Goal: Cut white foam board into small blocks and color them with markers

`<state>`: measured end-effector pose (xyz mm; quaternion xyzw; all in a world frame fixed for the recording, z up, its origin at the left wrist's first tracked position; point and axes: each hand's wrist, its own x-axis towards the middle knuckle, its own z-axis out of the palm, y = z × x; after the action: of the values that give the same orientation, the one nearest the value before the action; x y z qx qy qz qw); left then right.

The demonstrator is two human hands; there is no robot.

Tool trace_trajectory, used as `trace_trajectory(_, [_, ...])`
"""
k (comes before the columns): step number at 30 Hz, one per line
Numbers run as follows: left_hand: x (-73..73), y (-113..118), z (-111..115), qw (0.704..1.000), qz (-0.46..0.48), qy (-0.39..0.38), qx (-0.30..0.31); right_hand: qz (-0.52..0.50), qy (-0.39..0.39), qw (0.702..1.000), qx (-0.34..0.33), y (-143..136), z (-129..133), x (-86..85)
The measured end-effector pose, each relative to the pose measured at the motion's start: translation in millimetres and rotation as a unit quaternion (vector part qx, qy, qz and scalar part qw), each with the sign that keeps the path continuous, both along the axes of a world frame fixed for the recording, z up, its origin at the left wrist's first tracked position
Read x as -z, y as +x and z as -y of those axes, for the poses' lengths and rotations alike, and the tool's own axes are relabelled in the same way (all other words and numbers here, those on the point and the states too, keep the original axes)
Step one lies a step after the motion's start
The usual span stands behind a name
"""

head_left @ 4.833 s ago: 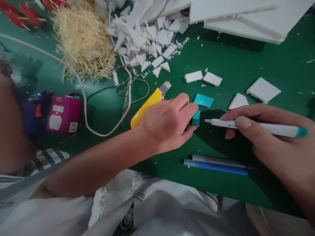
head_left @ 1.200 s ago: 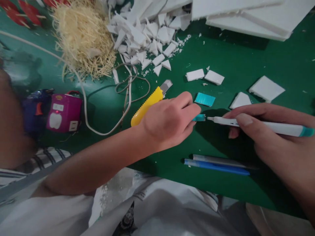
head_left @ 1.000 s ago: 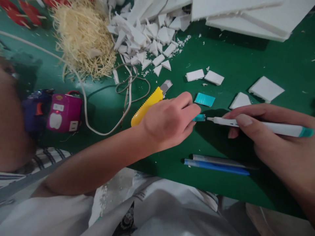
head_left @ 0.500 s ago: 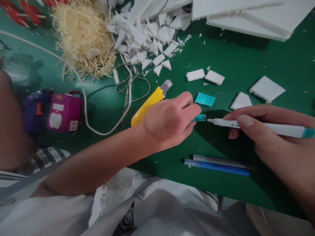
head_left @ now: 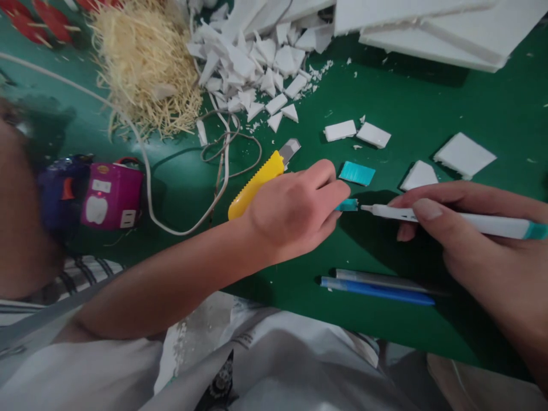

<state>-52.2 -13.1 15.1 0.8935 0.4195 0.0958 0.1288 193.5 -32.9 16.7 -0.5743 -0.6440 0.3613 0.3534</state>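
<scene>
Between the closed fingers of my left hand (head_left: 295, 208) is a small foam piece (head_left: 349, 204) with a teal surface, mostly hidden by the fingers. My right hand (head_left: 462, 228) grips a white marker pen (head_left: 492, 224) with a teal end. Its thin tip points left, just short of the foam piece. A teal-coloured foam block (head_left: 357, 173) lies just beyond my left fingers. Partly under my left wrist rests a yellow box cutter (head_left: 259, 182), its blade out. A blue pen (head_left: 377, 291) and a greyish pen (head_left: 381, 279) lie side by side nearer my body.
White foam scraps (head_left: 261, 63) are heaped at the back beside a straw pile (head_left: 145, 68). Foam sheets (head_left: 432, 34) stack at the back right; loose foam blocks (head_left: 464, 155) lie below them. A white cable (head_left: 145, 165) loops near a magenta box (head_left: 112, 196). Another person's arm (head_left: 25, 217) is at left.
Both my hands stay almost still, with the marker tip at nearly the same place by the foam piece. The other person's arm at the left edge has shifted slightly.
</scene>
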Motion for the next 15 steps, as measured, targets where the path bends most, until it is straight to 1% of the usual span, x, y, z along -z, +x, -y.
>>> trace_trajectory(3, [0.5,-0.1,-0.1,1.000,0.003,0.003,0.000,0.000,-0.008,1.000,0.011,-3.5,-0.4,-1.0])
trace_trajectory(10, [0.3,-0.9,-1.0,1.000,0.004,-0.001,0.003,-0.009,-0.008,1.000,0.001,-2.4,-0.6,0.2])
trace_trajectory(15, [1.5,-0.5,-1.0,1.000,0.013,0.010,0.001,-0.012,-0.017,1.000,0.009,-2.4,-0.4,-1.4])
